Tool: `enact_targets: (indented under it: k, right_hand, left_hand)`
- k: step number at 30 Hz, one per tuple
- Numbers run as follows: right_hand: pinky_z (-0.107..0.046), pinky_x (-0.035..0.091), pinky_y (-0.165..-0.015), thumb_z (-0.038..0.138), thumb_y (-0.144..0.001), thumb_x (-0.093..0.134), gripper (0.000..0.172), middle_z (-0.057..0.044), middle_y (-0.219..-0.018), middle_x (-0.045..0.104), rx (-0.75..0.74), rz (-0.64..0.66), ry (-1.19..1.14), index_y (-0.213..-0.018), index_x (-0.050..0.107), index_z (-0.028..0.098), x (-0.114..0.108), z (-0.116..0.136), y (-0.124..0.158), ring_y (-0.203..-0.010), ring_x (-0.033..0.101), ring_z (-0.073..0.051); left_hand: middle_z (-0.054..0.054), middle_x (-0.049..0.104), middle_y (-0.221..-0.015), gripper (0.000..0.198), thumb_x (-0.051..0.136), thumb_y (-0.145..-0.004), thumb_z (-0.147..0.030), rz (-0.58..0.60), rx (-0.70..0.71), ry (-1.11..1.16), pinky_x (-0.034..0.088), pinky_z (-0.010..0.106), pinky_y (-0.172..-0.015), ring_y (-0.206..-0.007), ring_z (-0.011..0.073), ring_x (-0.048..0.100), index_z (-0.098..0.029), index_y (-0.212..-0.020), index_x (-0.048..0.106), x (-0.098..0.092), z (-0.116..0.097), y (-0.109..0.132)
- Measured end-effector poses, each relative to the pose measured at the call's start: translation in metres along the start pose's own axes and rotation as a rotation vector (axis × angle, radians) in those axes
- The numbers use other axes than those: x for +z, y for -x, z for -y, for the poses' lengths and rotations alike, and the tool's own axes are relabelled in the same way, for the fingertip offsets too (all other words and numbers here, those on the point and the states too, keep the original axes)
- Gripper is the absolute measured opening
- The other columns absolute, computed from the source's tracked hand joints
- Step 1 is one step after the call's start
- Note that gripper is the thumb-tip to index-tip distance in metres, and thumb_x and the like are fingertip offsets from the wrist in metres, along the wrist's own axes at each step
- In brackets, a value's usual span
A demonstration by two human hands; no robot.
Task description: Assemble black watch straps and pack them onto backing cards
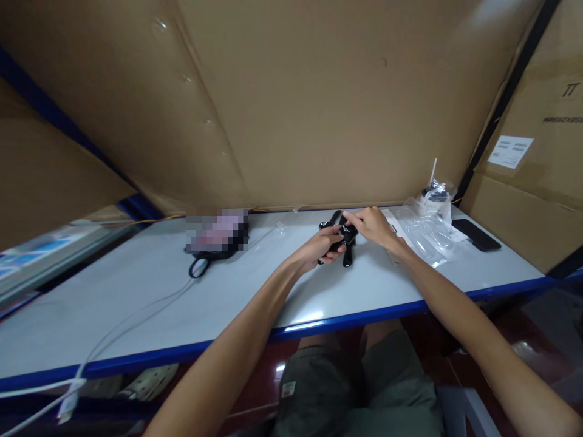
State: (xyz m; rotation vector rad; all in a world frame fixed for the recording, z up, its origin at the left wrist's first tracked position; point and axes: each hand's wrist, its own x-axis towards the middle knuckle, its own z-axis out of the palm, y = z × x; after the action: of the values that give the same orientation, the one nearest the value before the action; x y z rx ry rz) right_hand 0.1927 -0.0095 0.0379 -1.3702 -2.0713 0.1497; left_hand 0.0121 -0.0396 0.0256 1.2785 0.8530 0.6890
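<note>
A glossy black object (348,233) is between my hands, low over the table; its exact kind cannot be made out. My left hand (319,247) is closed around its near left side, thumb on top. My right hand (374,226) grips its far right side with thumb and fingers, partly hiding it. Just beneath and behind the hands, more shiny black pieces show: one with a rounded end (348,257) toward me, and a long dark one (336,217) at the back.
Right of my hands lie clear plastic packaging (426,233), a lidded cup with a straw (435,194) and a black phone (476,235). A black case (228,246) with a loop and a white cable (132,315) is at left. Cardboard (300,109) walls the table (237,303).
</note>
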Motion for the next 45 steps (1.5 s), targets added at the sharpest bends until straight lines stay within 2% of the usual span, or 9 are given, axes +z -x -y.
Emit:
enact_targets:
  k: [6, 12, 19, 33, 38, 45]
  right_hand:
    - [-0.026, 0.035, -0.063, 0.054, -0.104, 0.046, 0.055, -0.007, -0.079, 0.079, -0.045, -0.060, -0.057, -0.086, 0.085, 0.019, 0.0001, 0.0010, 0.0004, -0.070, 0.069, -0.016]
    - [-0.026, 0.034, -0.062, 0.051, -0.104, 0.046, 0.055, -0.007, -0.075, 0.078, -0.047, -0.066, -0.025, -0.081, 0.085, 0.018, -0.0015, 0.0064, 0.0031, -0.065, 0.066, -0.015]
    - [-0.026, 0.034, -0.063, 0.044, -0.104, 0.050, 0.049, -0.008, -0.078, 0.079, -0.017, -0.046, 0.028, -0.081, 0.084, 0.017, 0.0014, 0.0065, 0.0019, -0.071, 0.068, -0.017]
    - [-0.026, 0.038, -0.066, 0.050, -0.104, 0.045, 0.055, -0.008, -0.082, 0.080, -0.016, -0.075, -0.070, -0.082, 0.084, 0.019, 0.0004, 0.0057, 0.0016, -0.071, 0.068, -0.017]
    - [-0.025, 0.037, -0.066, 0.046, -0.104, 0.047, 0.052, -0.007, -0.078, 0.079, -0.019, -0.076, -0.072, -0.081, 0.084, 0.019, 0.0006, 0.0057, 0.0016, -0.069, 0.067, -0.016]
    - [-0.025, 0.032, -0.061, 0.045, -0.103, 0.049, 0.051, -0.004, -0.066, 0.074, -0.030, -0.114, -0.123, -0.081, 0.084, 0.016, 0.0005, 0.0055, 0.0026, -0.062, 0.061, -0.013]
  left_hand:
    - [-0.005, 0.045, -0.063, 0.008, 0.049, -0.095, -0.022, -0.011, -0.016, -0.068, 0.011, 0.016, -0.038, -0.039, 0.0040, 0.028, -0.021, -0.102, 0.045, -0.0029, -0.0045, 0.0035]
    - [-0.005, 0.044, -0.063, 0.009, 0.050, -0.096, -0.024, -0.009, -0.013, -0.075, 0.011, 0.014, -0.037, -0.039, 0.0036, 0.026, -0.021, -0.103, 0.047, -0.0059, -0.0053, 0.0039]
    - [-0.007, 0.041, -0.063, 0.024, 0.052, -0.096, -0.028, -0.011, -0.035, -0.094, 0.010, 0.013, -0.038, -0.039, 0.0037, 0.026, -0.022, -0.119, 0.049, -0.0066, -0.0032, 0.0038]
    - [-0.009, 0.035, -0.061, 0.045, 0.057, -0.096, -0.031, -0.010, 0.004, -0.122, 0.011, 0.014, -0.037, -0.039, 0.0039, 0.024, -0.021, -0.139, 0.047, -0.0086, -0.0026, 0.0032]
    - [-0.009, 0.035, -0.061, 0.053, 0.057, -0.096, -0.030, -0.017, -0.002, -0.130, 0.010, 0.014, -0.038, -0.039, 0.0043, 0.025, -0.021, -0.146, 0.044, -0.0079, -0.0045, 0.0048]
    - [-0.009, 0.036, -0.061, 0.054, 0.060, -0.093, -0.031, -0.026, 0.037, -0.142, 0.012, 0.014, -0.038, -0.039, 0.0043, 0.025, -0.020, -0.145, 0.047, -0.0100, -0.0032, 0.0024]
